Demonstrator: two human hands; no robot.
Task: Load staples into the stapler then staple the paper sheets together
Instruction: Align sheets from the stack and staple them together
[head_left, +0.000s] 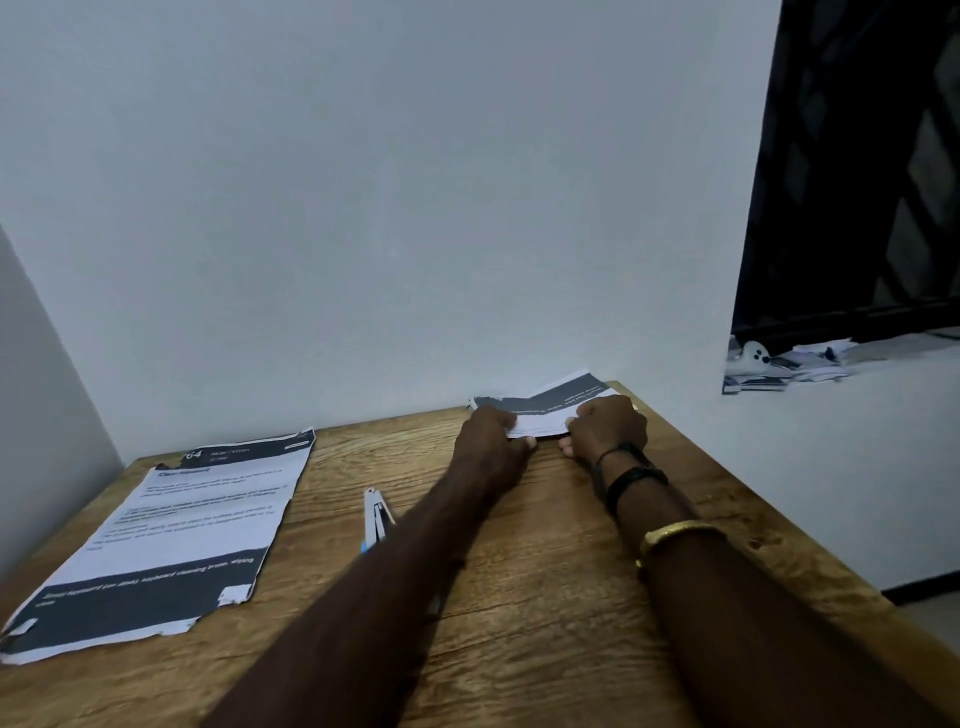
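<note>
Plain pale grey wall (363, 208) ahead, meeting a side wall (31, 415) at the left corner. Wood-grain surface (545, 597) pushed against it. At right, dark window (857, 182) with diagonal grille above a white ledge (883, 374) cluttered with papers (789, 364). Dim, cool light throughout.

Both forearms are bare, with no sleeves reaching into view. The right hand (608, 423) has a dark band (636, 480) around its wrist with a thin dark cord (602, 457) just above it, and a gold-coloured bangle (675, 535) sits further up that forearm. The left hand (491, 441) and its wrist wear nothing.
</note>
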